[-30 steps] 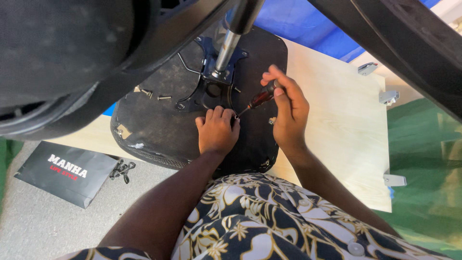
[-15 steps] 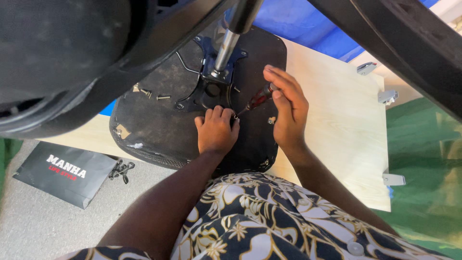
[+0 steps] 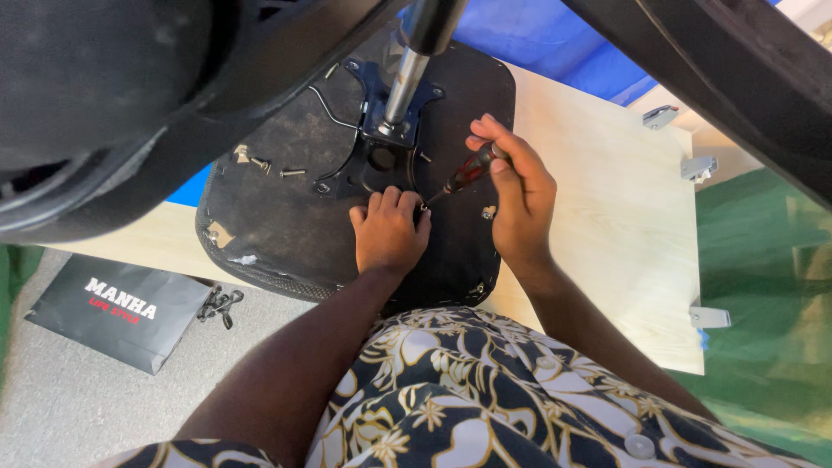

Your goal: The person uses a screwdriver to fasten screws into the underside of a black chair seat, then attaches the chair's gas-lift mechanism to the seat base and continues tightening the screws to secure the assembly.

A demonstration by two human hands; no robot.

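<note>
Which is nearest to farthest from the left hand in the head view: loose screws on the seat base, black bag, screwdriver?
From the left hand:
1. Screwdriver, just right, tip beside the fingers.
2. Loose screws, up-left on the seat base.
3. Black bag, far left on the floor.

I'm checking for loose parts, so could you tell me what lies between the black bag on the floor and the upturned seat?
In the head view, a small bunch of dark metal pieces lies on the grey floor between the black bag and the seat.
</note>
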